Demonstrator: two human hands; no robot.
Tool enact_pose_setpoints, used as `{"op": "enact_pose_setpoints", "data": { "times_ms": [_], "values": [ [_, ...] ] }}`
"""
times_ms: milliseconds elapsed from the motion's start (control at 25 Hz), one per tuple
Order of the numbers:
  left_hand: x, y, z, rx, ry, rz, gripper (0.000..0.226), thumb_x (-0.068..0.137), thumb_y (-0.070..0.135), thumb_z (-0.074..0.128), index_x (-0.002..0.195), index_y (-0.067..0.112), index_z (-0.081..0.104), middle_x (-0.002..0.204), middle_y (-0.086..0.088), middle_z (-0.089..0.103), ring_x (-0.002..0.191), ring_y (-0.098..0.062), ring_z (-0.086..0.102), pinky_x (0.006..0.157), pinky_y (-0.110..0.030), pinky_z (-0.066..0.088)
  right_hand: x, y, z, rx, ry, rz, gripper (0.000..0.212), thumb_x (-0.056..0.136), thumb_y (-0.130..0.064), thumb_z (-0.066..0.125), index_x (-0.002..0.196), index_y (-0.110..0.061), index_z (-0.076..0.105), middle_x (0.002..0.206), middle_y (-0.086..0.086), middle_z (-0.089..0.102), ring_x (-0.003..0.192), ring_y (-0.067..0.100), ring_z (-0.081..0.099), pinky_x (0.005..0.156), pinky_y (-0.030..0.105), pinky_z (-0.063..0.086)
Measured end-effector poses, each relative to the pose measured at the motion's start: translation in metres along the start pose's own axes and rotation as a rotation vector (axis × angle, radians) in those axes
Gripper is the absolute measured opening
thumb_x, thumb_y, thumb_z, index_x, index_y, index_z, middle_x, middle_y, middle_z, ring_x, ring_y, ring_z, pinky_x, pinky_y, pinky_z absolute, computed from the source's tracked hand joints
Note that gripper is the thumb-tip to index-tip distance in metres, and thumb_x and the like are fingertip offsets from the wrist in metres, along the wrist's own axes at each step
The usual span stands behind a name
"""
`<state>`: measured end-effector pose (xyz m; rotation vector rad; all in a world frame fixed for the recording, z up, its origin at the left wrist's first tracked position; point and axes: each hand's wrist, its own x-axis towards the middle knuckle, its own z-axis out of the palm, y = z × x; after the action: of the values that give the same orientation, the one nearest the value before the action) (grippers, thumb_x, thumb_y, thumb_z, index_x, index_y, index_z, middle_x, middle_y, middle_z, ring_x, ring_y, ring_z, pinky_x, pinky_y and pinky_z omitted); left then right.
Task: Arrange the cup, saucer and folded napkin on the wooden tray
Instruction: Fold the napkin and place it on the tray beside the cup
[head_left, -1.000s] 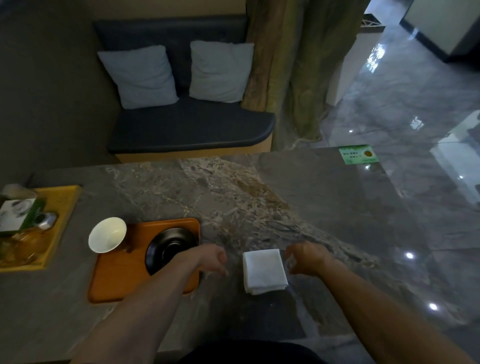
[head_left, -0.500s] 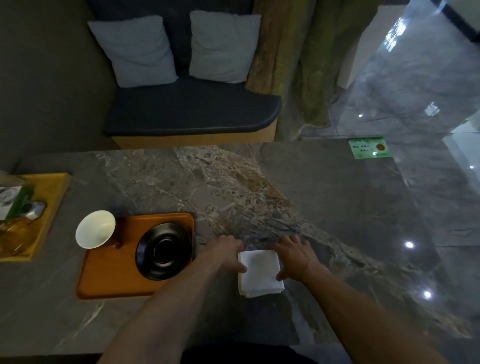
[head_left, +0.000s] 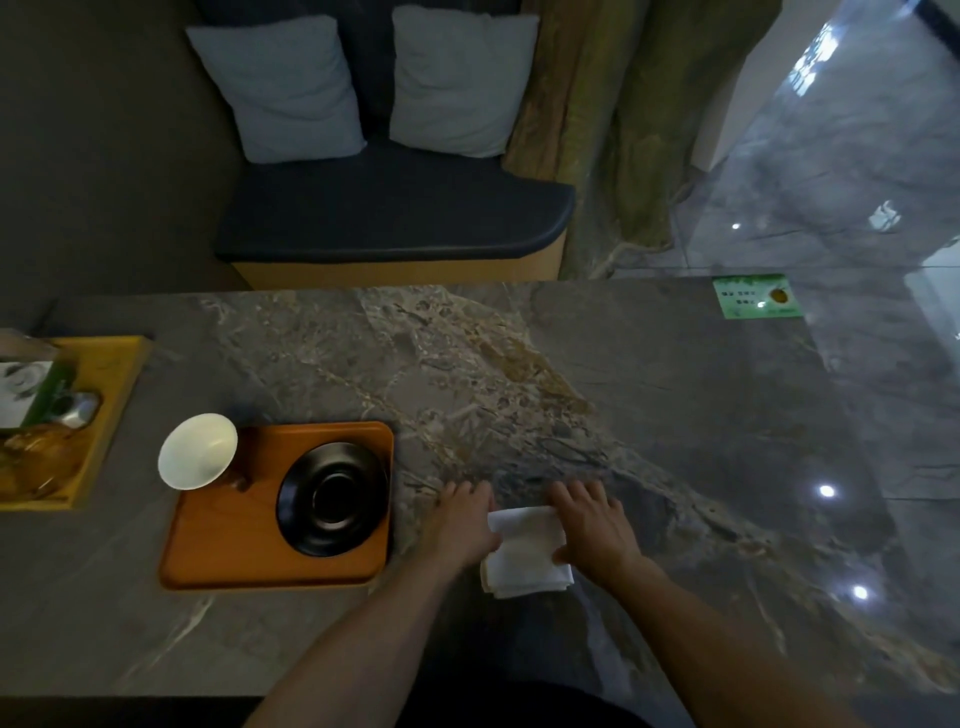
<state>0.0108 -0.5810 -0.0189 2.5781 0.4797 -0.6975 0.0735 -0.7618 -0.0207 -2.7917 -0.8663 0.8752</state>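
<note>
A white folded napkin (head_left: 524, 558) lies on the marble table, just right of the wooden tray (head_left: 223, 545). My left hand (head_left: 465, 519) rests flat on the napkin's left edge. My right hand (head_left: 592, 525) lies flat over its right side, fingers straight and pointing away from me. A black saucer (head_left: 332, 499) sits on the right half of the tray. The white cup (head_left: 197, 451) stands at the tray's far left corner, and I cannot tell whether it stands on the tray or just off it.
A yellow tray (head_left: 114, 384) with a packet, a small metal thing and a glass item stands at the table's left edge. A green card (head_left: 756, 296) lies at the far right corner. Behind the table is a dark bench with two cushions.
Both hands went from loosely curled beside the napkin to lying flat on its two sides. The camera tilted down and closer.
</note>
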Motion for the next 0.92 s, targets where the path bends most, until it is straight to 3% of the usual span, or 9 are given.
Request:
{"op": "enact_pose_setpoints", "data": {
  "times_ms": [200,360,520,680,800,920],
  "values": [
    [-0.021,-0.004,0.008,-0.269,0.030,-0.109,0.020,0.082,0.023,0.064,0.090,0.030,0.047,0.094,0.002,0.058,0.089,-0.016,0.055,0.074,-0.033,0.051,-0.023,-0.005,0.009,0.331,0.047,0.098,0.039,0.083,-0.027,0.067,0.113,-0.023,0.043,0.115,0.005,0.060,0.102,0.023,0.058,0.080,0.037,0.052],
    [-0.042,-0.015,0.014,-0.505,0.067,-0.098,0.026,0.080,0.014,0.063,0.086,0.031,0.044,0.082,0.001,0.058,0.072,-0.012,0.057,0.049,-0.023,0.040,-0.038,-0.015,0.010,0.596,0.085,0.092,0.024,0.083,-0.017,0.067,0.096,-0.017,0.047,0.100,0.007,0.062,0.091,0.022,0.060,0.078,0.044,0.053],
    [-0.069,-0.032,0.007,-0.864,0.155,-0.092,0.034,0.081,0.001,0.067,0.090,0.025,0.047,0.091,-0.009,0.060,0.074,-0.012,0.057,0.061,-0.025,0.047,-0.050,-0.026,0.002,0.774,0.106,0.006,0.024,0.083,-0.011,0.070,0.096,-0.012,0.050,0.096,0.010,0.061,0.090,0.024,0.061,0.081,0.050,0.054],
    [-0.101,-0.043,-0.011,-1.160,0.191,-0.143,0.027,0.086,0.000,0.063,0.102,0.018,0.052,0.102,-0.014,0.061,0.089,-0.021,0.060,0.070,-0.036,0.051,-0.056,-0.050,-0.012,0.905,0.087,-0.095,0.027,0.088,-0.016,0.066,0.105,-0.027,0.048,0.102,0.002,0.057,0.093,0.019,0.061,0.077,0.047,0.058],
    [-0.128,-0.053,-0.029,-1.241,0.195,-0.130,0.028,0.090,0.006,0.061,0.115,0.012,0.050,0.113,-0.014,0.059,0.103,-0.032,0.059,0.082,-0.050,0.054,-0.057,-0.072,-0.018,0.962,0.072,-0.142,0.031,0.090,-0.017,0.064,0.110,-0.030,0.045,0.108,0.000,0.056,0.097,0.020,0.060,0.081,0.050,0.057],
    [-0.148,-0.065,-0.044,-1.241,0.231,-0.110,0.029,0.093,0.011,0.060,0.120,0.015,0.050,0.116,-0.009,0.058,0.107,-0.030,0.058,0.087,-0.053,0.053,-0.057,-0.094,-0.020,1.023,0.066,-0.145,0.031,0.091,-0.014,0.062,0.114,-0.025,0.044,0.108,0.005,0.059,0.097,0.024,0.061,0.079,0.051,0.058]
  ]
}}
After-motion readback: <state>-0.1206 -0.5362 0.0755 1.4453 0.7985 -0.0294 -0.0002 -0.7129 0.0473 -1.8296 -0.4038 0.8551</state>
